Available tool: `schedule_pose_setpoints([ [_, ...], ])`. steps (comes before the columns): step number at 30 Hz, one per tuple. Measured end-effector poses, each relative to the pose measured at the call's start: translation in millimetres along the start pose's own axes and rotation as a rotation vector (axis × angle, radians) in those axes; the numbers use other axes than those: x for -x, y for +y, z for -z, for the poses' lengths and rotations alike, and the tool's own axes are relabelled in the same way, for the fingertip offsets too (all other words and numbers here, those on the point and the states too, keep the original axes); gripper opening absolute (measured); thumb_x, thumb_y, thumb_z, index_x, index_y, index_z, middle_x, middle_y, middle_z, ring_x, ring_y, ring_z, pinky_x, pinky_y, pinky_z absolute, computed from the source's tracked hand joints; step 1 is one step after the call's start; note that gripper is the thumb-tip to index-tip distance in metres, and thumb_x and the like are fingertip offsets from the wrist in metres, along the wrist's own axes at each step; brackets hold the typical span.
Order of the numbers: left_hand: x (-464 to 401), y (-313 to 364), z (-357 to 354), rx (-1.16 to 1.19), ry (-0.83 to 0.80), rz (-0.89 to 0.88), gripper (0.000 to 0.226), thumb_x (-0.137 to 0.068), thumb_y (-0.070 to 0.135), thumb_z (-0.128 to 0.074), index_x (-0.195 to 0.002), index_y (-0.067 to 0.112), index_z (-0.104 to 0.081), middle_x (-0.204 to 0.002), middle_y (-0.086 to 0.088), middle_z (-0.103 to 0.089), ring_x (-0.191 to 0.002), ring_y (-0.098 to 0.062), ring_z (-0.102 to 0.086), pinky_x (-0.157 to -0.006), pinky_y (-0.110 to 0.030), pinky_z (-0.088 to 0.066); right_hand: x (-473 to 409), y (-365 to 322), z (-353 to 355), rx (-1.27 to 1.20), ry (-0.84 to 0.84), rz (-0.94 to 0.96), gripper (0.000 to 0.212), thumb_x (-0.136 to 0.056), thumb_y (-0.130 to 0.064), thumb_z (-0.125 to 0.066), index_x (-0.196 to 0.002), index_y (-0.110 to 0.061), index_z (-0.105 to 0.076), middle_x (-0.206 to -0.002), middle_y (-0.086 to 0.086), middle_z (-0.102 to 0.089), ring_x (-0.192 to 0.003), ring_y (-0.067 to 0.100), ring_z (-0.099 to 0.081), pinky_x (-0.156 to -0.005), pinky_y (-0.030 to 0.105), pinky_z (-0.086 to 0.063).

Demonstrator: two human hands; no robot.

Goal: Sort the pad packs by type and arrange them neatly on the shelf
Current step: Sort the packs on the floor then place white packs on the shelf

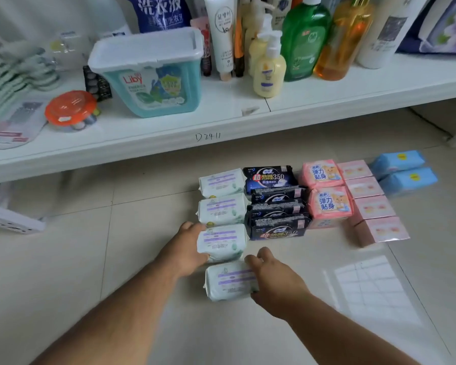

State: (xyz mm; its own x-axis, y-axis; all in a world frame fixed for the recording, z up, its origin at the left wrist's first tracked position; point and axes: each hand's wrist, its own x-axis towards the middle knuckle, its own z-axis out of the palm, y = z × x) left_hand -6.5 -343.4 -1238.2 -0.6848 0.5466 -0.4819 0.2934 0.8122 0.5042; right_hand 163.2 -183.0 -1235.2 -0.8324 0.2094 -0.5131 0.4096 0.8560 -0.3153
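Pad packs lie in columns on the tiled floor below a white shelf [327,98]. Leftmost is a column of white packs with purple stripes [223,209]. My left hand [188,248] grips the left side of the third white pack [221,242]. My right hand [274,280] holds the right edge of the nearest white pack [229,281], which sits slightly apart from the column. To the right run dark navy packs [277,204], pink bear packs [327,188], pale pink boxes [371,204] and two blue packs [403,171].
The shelf carries a teal Liby tub [153,75], an orange-lidded jar [70,109], a blue detergent bag [158,11], and several bottles and tubes [306,38]. A white basket-like object [11,219] lies on the floor at left. Bright window glare marks the tiles at right.
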Motion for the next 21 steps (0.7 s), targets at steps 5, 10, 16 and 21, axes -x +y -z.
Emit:
schedule_pose_setpoints([
  [5, -9, -12, -15, 0.091, 0.016, 0.024, 0.075, -0.081, 0.021, -0.075, -0.144, 0.034, -0.038, -0.13, 0.009, -0.037, -0.112, -0.012, -0.052, -0.097, -0.025, -0.044, -12, -2, -10, -0.01, 0.02, -0.015, 0.05, -0.086, -0.023, -0.067, -0.129, -0.023, -0.041, -0.123, 0.002, -0.038, -0.097, 0.028, -0.061, -0.068, 0.035, -0.048],
  [10, -2, -17, -15, 0.226, 0.024, 0.041, 0.073, -0.081, 0.019, -0.071, -0.142, 0.041, -0.038, -0.133, 0.009, -0.043, -0.106, -0.009, -0.059, -0.099, -0.034, -0.05, -14, -11, -17, -0.049, 0.026, -0.045, 0.061, -0.088, -0.023, -0.066, -0.14, -0.023, -0.035, -0.129, 0.002, -0.036, -0.102, 0.027, -0.06, -0.07, 0.035, -0.048],
  [16, 18, -11, -3, 0.173, 0.034, 0.058, 0.057, -0.089, 0.024, -0.063, -0.139, 0.04, -0.04, -0.13, 0.014, -0.043, -0.107, -0.003, -0.056, -0.096, -0.031, -0.05, -9, -20, -16, -0.103, 0.052, -0.041, 0.082, -0.087, -0.037, -0.069, -0.151, -0.024, -0.021, -0.142, -0.001, -0.033, -0.118, 0.024, -0.051, -0.087, 0.036, -0.051],
  [21, 43, 8, 14, -0.061, 0.047, 0.039, 0.059, -0.09, 0.03, -0.058, -0.144, 0.037, -0.036, -0.141, 0.013, -0.04, -0.123, -0.011, -0.049, -0.097, -0.027, -0.044, 16, -16, 8, -0.014, 0.036, -0.06, 0.074, -0.089, -0.044, -0.065, -0.148, -0.022, -0.026, -0.144, 0.001, -0.037, -0.124, 0.026, -0.047, -0.099, 0.039, -0.046],
])
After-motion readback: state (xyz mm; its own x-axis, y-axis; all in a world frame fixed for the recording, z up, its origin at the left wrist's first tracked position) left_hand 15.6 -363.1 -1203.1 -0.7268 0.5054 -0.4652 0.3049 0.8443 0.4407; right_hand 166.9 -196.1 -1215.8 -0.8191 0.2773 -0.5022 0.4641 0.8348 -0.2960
